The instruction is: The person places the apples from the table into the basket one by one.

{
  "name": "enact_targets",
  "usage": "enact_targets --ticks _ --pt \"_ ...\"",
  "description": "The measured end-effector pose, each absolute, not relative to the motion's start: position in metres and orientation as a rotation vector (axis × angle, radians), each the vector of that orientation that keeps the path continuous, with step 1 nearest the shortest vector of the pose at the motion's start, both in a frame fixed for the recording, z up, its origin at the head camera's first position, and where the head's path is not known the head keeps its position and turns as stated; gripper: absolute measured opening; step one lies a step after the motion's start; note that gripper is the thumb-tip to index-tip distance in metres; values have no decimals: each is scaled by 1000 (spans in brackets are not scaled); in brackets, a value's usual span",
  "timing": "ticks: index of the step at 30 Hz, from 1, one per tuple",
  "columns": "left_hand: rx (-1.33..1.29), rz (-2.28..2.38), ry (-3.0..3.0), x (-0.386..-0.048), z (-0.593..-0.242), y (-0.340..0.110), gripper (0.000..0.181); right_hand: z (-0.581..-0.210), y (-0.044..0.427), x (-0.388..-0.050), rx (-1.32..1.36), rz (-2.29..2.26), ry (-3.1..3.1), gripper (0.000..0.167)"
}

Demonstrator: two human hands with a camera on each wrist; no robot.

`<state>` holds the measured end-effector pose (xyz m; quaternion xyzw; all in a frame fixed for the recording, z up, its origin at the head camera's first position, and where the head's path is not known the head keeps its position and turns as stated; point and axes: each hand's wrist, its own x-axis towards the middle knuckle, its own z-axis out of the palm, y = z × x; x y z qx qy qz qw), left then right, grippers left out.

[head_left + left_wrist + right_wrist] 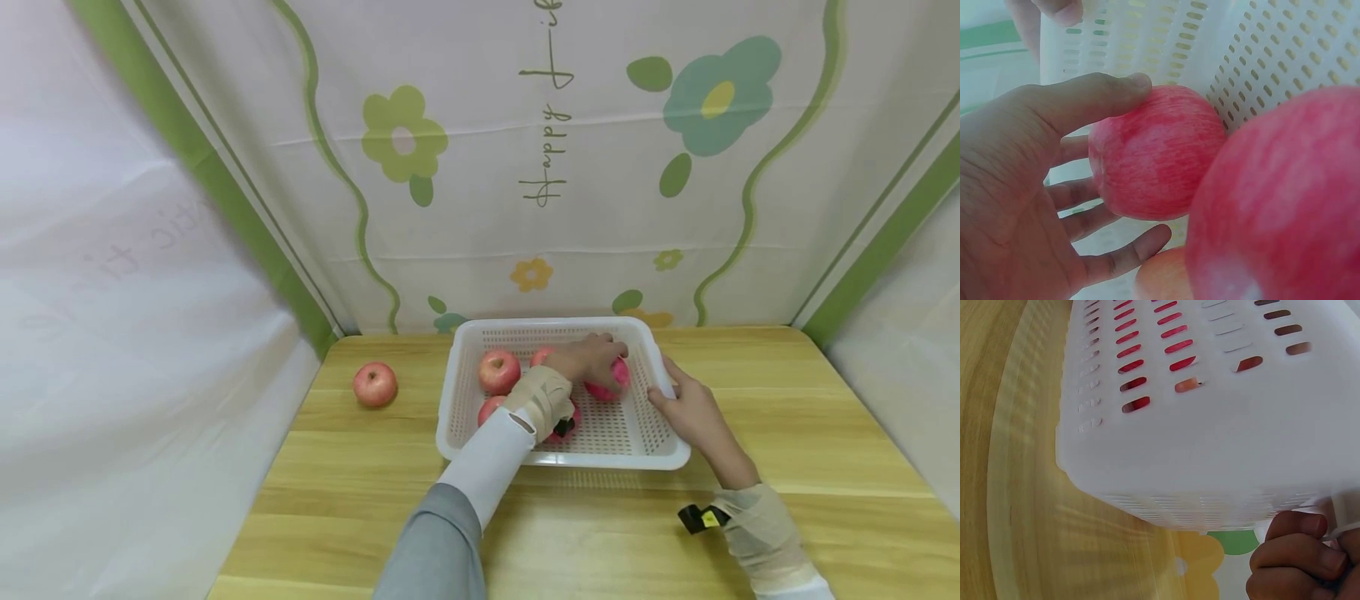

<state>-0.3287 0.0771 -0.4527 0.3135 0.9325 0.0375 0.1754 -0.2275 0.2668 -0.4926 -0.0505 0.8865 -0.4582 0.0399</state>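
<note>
A white perforated plastic basket (600, 460) stands on the table with several red apples in it. My left hand (588, 357) reaches into its right part and holds an apple (619, 377). In the left wrist view the thumb lies on this apple (1160, 156), and the other fingers spread around its far side and below. A second apple (1285, 194) looms close to that camera. My right hand (693, 408) grips the basket's right rim, thumb on the inner side. The right wrist view shows its curled fingers (1297, 553) under the rim.
One more apple (375, 384) lies on the wooden table (337, 500), left of the basket. Behind the basket hangs a flowered white curtain (480, 208), and plain cloth walls flank both sides. Inside the basket, other apples (498, 372) sit toward the left.
</note>
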Motion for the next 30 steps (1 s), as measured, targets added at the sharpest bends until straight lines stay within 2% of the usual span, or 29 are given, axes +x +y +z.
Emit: enact_targets --ticks 5,22,30 --pt "910 124 2628 -329 -448 74 70 -491 267 -227 -140 -1399 2705 75" --pt "1001 159 2644 -329 -432 55 48 -490 268 -227 -142 -1384 2708 76" --pt "999 206 2670 -322 -425 43 46 -490 267 -228 -131 -1375 2711 76"
